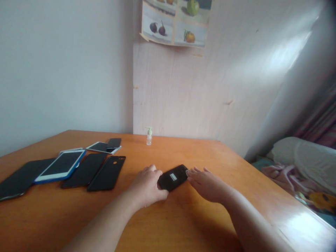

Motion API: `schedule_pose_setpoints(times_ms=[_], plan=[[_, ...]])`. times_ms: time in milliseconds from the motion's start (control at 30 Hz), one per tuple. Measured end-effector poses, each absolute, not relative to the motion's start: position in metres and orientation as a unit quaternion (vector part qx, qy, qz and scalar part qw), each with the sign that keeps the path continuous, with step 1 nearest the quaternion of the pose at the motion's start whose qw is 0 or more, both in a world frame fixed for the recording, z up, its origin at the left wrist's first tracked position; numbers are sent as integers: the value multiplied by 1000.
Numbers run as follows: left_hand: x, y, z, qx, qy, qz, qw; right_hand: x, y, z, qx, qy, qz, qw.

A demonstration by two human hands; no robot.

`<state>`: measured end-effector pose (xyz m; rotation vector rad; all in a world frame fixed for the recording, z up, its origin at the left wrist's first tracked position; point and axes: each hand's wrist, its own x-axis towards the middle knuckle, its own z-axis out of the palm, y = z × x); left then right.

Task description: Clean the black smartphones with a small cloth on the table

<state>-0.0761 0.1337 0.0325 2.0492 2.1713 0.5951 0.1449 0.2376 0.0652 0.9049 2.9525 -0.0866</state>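
Observation:
A black phone [173, 177] with a white label on its upward face lies at a slant on the wooden table. My left hand [148, 185] has its thumb and fingers around the phone's left end. At the opposite end is my right hand [206, 183], palm down with fingers stretched out, the tips at the phone's right edge. A small pale spot shows at those fingertips; whether it is a nail or some small thing I cannot tell.
Left on the table [147, 227] are a black phone case [108, 175], a blue-edged phone [61, 164], a white tablet-like device [98, 147] and several other dark flat devices. A small clear pump bottle [149, 137] stands near the wall. Bedding [304, 168] is beyond the right edge.

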Motion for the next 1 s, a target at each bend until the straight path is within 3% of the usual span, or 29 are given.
schedule_pose_setpoints(times_ms=[200, 400, 633, 867, 1000], plan=[[-75, 133, 35, 673, 711, 197, 56, 137, 209, 77, 136, 979, -149, 22], [-74, 133, 34, 668, 715, 197, 59, 138, 233, 64, 290, 956, -38, 6], [-75, 134, 33, 671, 713, 196, 45, 127, 208, 68, 147, 978, -151, -1], [-74, 134, 32, 670, 715, 195, 40, 131, 239, 57, 302, 950, -69, -22], [-75, 135, 26, 665, 713, 221, 27, 119, 212, 61, 168, 971, -164, -32]])
